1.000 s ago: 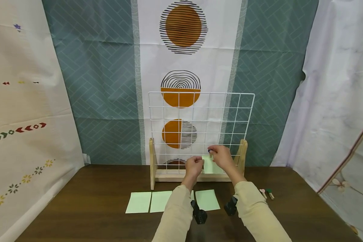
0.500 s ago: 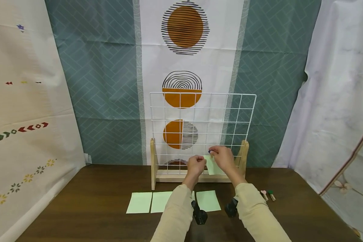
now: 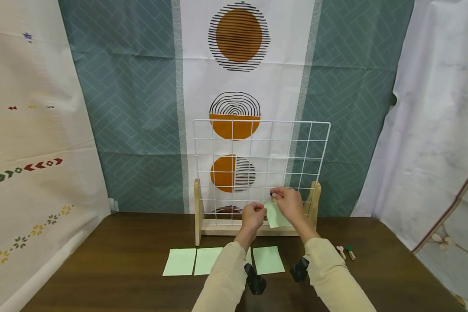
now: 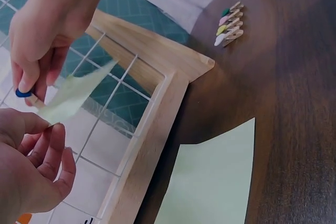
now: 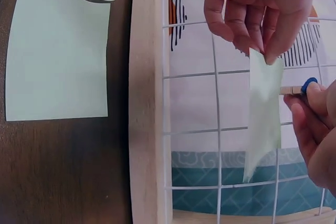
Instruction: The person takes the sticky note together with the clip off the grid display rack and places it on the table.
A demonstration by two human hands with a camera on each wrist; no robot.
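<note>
In the head view, my left hand [image 3: 252,218] pinches a corner of a pale green paper sheet [image 3: 276,217] between thumb and fingers. My right hand [image 3: 290,206] pinches a small wooden clothespin with a blue top [image 5: 294,90] at the sheet's upper edge. Whether the pin's jaws grip the paper is unclear. The sheet is held before the lower part of a white wire grid [image 3: 261,121], bending slightly in the right wrist view. Wooden feet and a wooden base bar [image 3: 226,228] hold the grid upright.
Several more green sheets [image 3: 179,262] lie in a row on the dark wooden table [image 3: 113,264], partly covered by my left sleeve. Right of them lie several small clothespins [image 4: 229,27] with green, pink, yellow and white tops. A patterned curtain [image 3: 140,108] hangs behind the grid.
Both hands and the sheet have shifted slightly down and to the right, with the view itself moving a little. Both grips look the same as before.
</note>
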